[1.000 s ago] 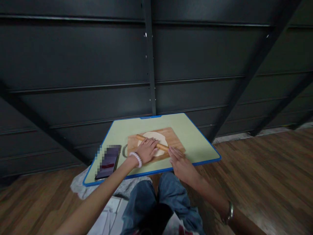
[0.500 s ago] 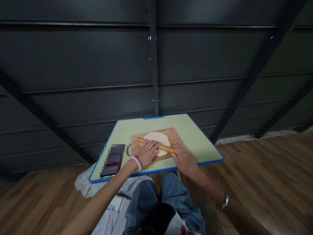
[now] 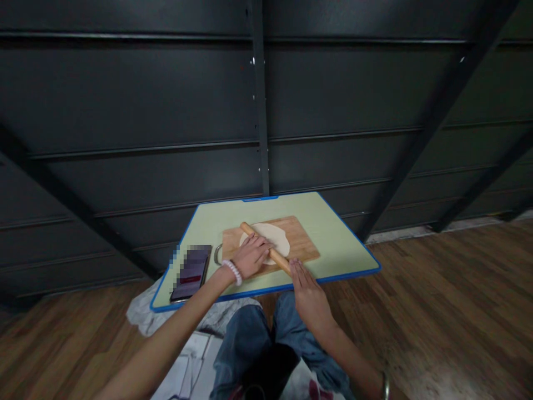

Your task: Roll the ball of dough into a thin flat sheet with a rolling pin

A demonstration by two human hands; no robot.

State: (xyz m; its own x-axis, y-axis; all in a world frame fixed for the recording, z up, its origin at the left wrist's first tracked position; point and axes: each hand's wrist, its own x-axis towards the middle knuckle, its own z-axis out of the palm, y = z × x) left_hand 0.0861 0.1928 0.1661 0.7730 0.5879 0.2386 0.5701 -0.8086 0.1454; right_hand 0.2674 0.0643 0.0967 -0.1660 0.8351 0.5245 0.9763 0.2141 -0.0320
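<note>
A wooden rolling pin [image 3: 264, 245] lies slantwise across a flat round of pale dough [image 3: 271, 239] on a wooden board [image 3: 302, 241]. My left hand [image 3: 250, 256], a white bead bracelet at its wrist, rests flat with fingers stretched over the pin's middle. My right hand [image 3: 305, 287] lies flat with its fingertips on the pin's near end. The board sits on a light green tabletop with a blue rim [image 3: 337, 244].
A dark phone [image 3: 191, 272] lies on the table's left part, beside the board's metal handle [image 3: 216, 254]. A dark metal panelled wall [image 3: 258, 111] stands right behind the table. Wooden floor [image 3: 453, 289] spreads around; white cloth [image 3: 150, 319] lies under the table's left.
The pin has turned to a steeper slant, its near end drawn toward me. My right hand pulled back toward the table's front edge; the left stayed on the pin.
</note>
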